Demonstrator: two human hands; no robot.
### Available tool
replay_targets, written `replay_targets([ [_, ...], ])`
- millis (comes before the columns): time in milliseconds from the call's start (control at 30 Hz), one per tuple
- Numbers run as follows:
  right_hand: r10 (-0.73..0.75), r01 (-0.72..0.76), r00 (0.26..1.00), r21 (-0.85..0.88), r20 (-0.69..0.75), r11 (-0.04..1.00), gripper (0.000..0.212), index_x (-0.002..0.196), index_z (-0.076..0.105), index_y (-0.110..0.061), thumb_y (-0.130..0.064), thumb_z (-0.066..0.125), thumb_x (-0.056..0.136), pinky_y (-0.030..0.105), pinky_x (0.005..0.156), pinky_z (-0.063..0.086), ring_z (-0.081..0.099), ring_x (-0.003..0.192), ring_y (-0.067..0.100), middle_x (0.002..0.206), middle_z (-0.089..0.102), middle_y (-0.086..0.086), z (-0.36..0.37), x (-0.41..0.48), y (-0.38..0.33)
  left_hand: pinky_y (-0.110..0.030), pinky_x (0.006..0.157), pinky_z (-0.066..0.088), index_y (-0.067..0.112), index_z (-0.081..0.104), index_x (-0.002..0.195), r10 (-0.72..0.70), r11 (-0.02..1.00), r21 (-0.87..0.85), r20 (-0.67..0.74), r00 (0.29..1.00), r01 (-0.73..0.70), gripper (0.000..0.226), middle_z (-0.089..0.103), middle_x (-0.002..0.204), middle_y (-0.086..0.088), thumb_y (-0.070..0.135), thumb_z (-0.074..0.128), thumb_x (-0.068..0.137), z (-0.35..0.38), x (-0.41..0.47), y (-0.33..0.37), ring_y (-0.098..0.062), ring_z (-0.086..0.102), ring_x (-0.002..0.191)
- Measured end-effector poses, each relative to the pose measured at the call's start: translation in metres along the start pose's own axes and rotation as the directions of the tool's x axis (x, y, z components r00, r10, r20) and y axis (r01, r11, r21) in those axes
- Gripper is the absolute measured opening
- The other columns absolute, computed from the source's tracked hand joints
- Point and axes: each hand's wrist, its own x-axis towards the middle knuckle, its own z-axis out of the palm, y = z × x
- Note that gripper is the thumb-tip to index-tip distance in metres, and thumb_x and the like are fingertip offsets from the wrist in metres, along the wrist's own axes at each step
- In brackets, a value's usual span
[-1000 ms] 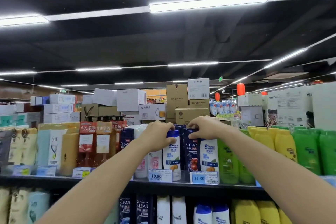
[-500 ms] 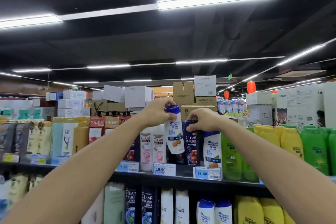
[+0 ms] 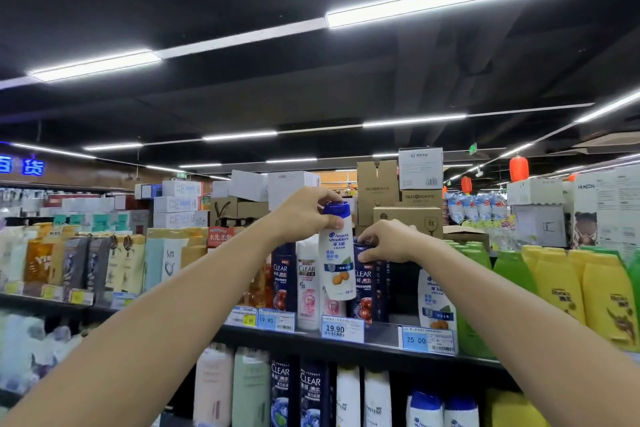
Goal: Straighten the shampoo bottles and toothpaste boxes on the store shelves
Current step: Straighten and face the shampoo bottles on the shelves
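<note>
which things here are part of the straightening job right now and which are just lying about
In the job: left hand, gripping the cap of the white shampoo bottle, held above the top shelf; right hand, pinching the top of the dark Clear bottle.
Just about: cardboard boxes, red lantern, price tags.

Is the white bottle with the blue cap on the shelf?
No, lifted and tilted: the left hand holds the white bottle by its cap, above the shelf.

Lifted bottle (image 3: 337, 253) at frame centre above the shelf edge (image 3: 381, 345), Clear bottle (image 3: 365, 288) just right, price tags (image 3: 342, 329) along the edge below, cartons (image 3: 377, 189) behind at upper centre
</note>
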Motion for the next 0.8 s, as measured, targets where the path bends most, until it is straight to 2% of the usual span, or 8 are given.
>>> replay_targets([
  [100,-0.014,0.012,1.000,0.100,0.019,0.995,0.044,0.129,0.064,-0.032,-0.048,0.069,0.088,0.052,0.101,0.047,0.062,0.110,0.019,0.118,0.069,-0.006,-0.013,-0.009,0.009,-0.017,0.071,0.048,0.018,0.056,0.131,0.026,1.000,-0.006,0.019,0.999,-0.026,0.044,0.059,0.114,0.007,0.022,0.072,0.090,0.007,0.003,0.005,-0.013,0.059,0.103],
  [167,-0.009,0.010,1.000,0.122,-0.005,0.993,0.037,0.123,0.067,-0.029,-0.044,0.070,0.089,0.046,0.097,0.052,0.064,0.102,0.014,0.113,0.070,-0.006,-0.023,-0.017,0.020,-0.018,0.072,0.050,0.017,0.056,0.131,0.049,0.999,-0.018,0.029,0.998,-0.049,0.044,0.059,0.114,0.006,0.020,0.072,0.090,0.011,0.008,0.012,-0.013,0.059,0.103],
  [300,0.011,-0.009,1.000,0.040,-0.029,0.999,0.030,0.113,0.071,-0.026,-0.045,0.070,0.089,0.035,0.092,0.054,0.064,0.097,0.011,0.110,0.070,-0.006,-0.042,-0.033,0.041,-0.025,0.081,0.054,0.015,0.056,0.132,0.098,0.994,-0.049,0.040,0.994,-0.096,0.044,0.060,0.115,0.005,0.018,0.071,0.091,0.025,0.022,0.029,-0.016,0.060,0.108],
  [367,0.032,-0.032,0.999,0.021,0.013,0.999,0.034,0.115,0.070,-0.026,-0.048,0.069,0.089,0.034,0.092,0.054,0.064,0.098,0.011,0.112,0.070,-0.006,-0.048,-0.043,0.049,-0.025,0.081,0.054,0.017,0.057,0.131,0.123,0.991,-0.054,0.052,0.991,-0.120,0.044,0.060,0.116,0.006,0.021,0.073,0.090,0.035,0.030,0.035,-0.016,0.060,0.108],
  [433,0.063,-0.062,0.996,-0.013,0.066,0.998,0.043,0.122,0.067,-0.025,-0.051,0.070,0.088,0.036,0.096,0.053,0.063,0.104,0.013,0.117,0.067,-0.006,-0.053,-0.052,0.055,-0.031,0.086,0.057,0.019,0.057,0.130,0.136,0.990,-0.055,0.065,0.989,-0.133,0.045,0.061,0.117,0.006,0.023,0.074,0.088,0.047,0.037,0.040,-0.015,0.061,0.108],
  [600,0.117,-0.090,0.981,-0.167,0.158,0.982,0.047,0.126,0.065,-0.022,-0.044,0.075,0.085,0.039,0.096,0.054,0.062,0.104,0.016,0.123,0.067,-0.004,-0.048,-0.059,0.073,-0.041,0.094,0.055,0.022,0.057,0.128,0.093,0.994,0.043,0.150,0.984,-0.101,0.046,0.065,0.123,0.003,0.029,0.076,0.086,0.074,0.051,0.040,-0.015,0.062,0.108],
  [733,0.111,-0.089,0.984,-0.151,0.142,0.985,0.039,0.116,0.066,-0.021,-0.042,0.075,0.085,0.034,0.090,0.054,0.064,0.096,0.014,0.107,0.067,-0.006,-0.044,-0.060,0.083,-0.043,0.094,0.055,0.026,0.059,0.124,0.045,0.987,0.141,0.217,0.975,-0.077,0.043,0.067,0.120,0.005,0.035,0.076,0.085,0.088,0.057,0.032,-0.014,0.064,0.105],
  [800,0.092,-0.076,0.985,-0.113,0.143,0.991,0.039,0.117,0.065,-0.022,-0.041,0.075,0.085,0.036,0.093,0.054,0.063,0.097,0.014,0.106,0.066,-0.008,-0.044,-0.058,0.086,-0.046,0.098,0.050,0.028,0.059,0.124,0.025,0.979,0.191,0.244,0.969,-0.073,0.043,0.067,0.121,0.006,0.039,0.075,0.085,0.091,0.060,0.030,-0.014,0.062,0.107],
])
